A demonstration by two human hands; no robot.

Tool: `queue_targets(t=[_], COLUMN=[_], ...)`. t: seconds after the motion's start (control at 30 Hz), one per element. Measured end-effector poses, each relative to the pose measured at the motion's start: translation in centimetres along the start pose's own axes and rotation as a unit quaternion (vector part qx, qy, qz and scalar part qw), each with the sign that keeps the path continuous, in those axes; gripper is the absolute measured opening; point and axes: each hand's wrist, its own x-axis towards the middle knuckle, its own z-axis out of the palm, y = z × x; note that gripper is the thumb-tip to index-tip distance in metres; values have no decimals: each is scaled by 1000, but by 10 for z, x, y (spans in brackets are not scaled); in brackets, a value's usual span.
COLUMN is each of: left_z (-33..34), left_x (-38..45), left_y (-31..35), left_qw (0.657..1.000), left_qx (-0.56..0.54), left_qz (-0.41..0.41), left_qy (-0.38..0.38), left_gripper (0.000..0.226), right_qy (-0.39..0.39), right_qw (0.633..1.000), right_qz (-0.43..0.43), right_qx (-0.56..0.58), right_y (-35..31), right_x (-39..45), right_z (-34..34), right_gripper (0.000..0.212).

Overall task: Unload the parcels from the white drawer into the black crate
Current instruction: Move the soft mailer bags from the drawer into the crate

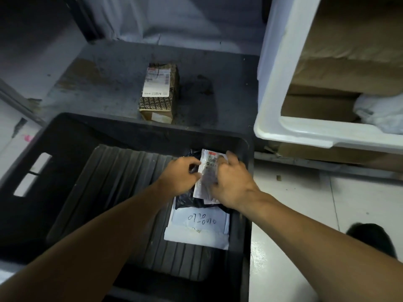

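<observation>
Both hands reach into the black crate (54, 149) at the lower left. My left hand (181, 175) and my right hand (231, 184) grip a black plastic parcel (187, 201) with a white shipping label (207, 171) on top, low in the crate's right side. Under it lies a white parcel (200, 227) with handwritten marks. The white drawer (290, 129) stands open at the upper right. Brown cardboard parcels (322, 105) and a white bagged parcel (379, 114) lie inside it.
A small cardboard box (159, 92) with a printed label stands on the dark grey platform (109, 83) behind the crate. Pale tiled floor (294, 214) lies to the right, with a dark shoe (370, 238) on it.
</observation>
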Motion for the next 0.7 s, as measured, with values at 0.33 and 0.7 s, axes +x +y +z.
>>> queue_targets(t=[0.33,0.7], left_z=[-74,-132], left_x=[-86,-164], left_y=[64,187], left_qw=[901,850], left_qx=[418,445], left_qz=[111,197], left_qy=[38,202], left_gripper=[85,47], right_qy=[62,157], right_qw=[982,958], right_qz=[-139,-163], right_qx=[-114,-175], right_y=[9,28], right_x=[-89,-179], right_z=[-52,-164], right_gripper=[61,41])
